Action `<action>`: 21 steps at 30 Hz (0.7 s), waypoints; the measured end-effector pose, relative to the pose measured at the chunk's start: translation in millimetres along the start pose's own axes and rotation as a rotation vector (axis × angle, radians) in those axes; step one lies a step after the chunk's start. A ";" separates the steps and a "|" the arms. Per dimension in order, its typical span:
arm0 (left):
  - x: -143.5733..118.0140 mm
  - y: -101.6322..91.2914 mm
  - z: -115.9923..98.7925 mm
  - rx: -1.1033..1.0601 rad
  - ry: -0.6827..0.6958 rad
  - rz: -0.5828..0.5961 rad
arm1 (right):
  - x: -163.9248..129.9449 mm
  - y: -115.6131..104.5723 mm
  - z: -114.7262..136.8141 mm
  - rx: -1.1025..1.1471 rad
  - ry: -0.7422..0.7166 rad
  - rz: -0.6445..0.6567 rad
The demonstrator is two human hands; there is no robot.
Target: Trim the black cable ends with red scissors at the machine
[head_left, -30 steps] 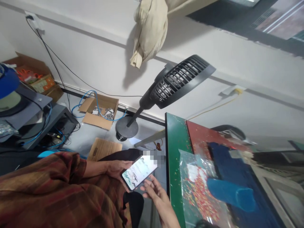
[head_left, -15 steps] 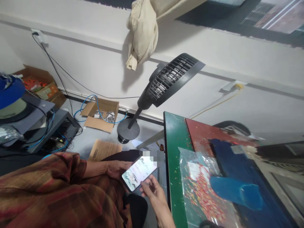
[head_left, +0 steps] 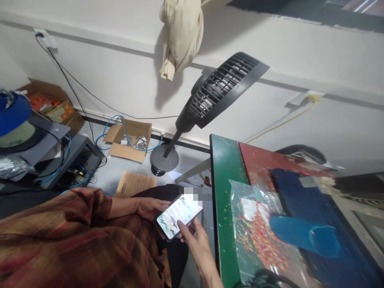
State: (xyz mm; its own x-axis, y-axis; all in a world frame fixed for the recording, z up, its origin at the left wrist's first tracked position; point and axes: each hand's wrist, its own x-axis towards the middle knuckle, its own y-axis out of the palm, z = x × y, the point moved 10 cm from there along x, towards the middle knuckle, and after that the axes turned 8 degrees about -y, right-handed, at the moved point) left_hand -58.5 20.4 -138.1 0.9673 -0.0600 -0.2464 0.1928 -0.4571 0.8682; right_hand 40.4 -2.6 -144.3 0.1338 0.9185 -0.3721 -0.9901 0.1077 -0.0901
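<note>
Here, the left hand (head_left: 151,209) is grasping the phone (head_left: 177,212) along one edge, and the phone is staying tilted near the green counter (head_left: 225,224). The right hand (head_left: 198,240) is laying its thumb over the lit front; whether its fingers are gripping from behind, I cannot tell. On the counter, a clear plastic bag (head_left: 240,256) is lying among small red and yellow pieces (head_left: 267,244).
</note>
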 end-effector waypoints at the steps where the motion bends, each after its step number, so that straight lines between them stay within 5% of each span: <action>1: 0.6 -2.1 0.4 -0.006 0.004 -0.010 | -0.6 0.0 1.2 -0.004 0.005 0.000; 21: 4.8 -19.1 8.0 -0.078 0.026 -0.047 | -2.2 -3.5 0.7 -0.034 0.050 -0.029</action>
State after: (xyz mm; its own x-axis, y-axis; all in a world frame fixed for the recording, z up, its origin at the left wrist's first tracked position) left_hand -58.9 21.8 -159.3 0.9606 -0.0168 -0.2775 0.2496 -0.3882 0.8872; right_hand 43.6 -4.7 -142.5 0.1651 0.8951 -0.4142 -0.9839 0.1201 -0.1326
